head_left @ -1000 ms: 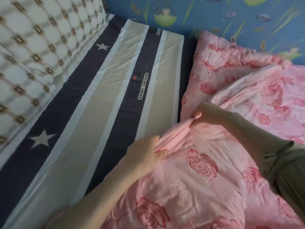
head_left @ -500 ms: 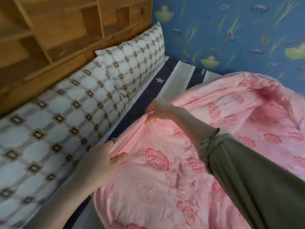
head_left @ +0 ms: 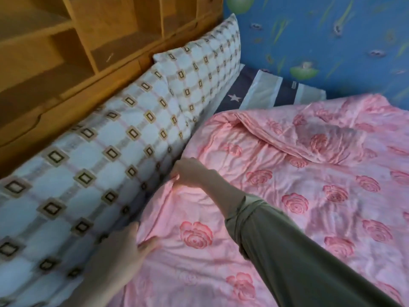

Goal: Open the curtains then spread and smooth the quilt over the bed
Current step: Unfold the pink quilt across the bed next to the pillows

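The pink rose-patterned quilt [head_left: 298, 173] lies over most of the bed, its near edge pulled up against the pillows. A folded-over flap lies rumpled at the far middle. My left hand [head_left: 130, 247] pinches the quilt's edge low at the left, beside the near pillow. My right hand [head_left: 190, 172] grips the same edge farther along, its green sleeve crossing the quilt. A strip of the striped, star-printed sheet [head_left: 265, 91] still shows at the far corner. No curtains are in view.
Two white pillows with a square lattice print, one near [head_left: 73, 180] and one far [head_left: 203, 72], lean against a wooden shelf headboard [head_left: 55, 52] on the left. A blue wall with frog and lily pictures [head_left: 332, 41] bounds the bed's far side.
Both hands have drawn the quilt's edge leftward across the striped sheet up to the pillows. The quilt now lies flatter and covers nearly all the sheet.
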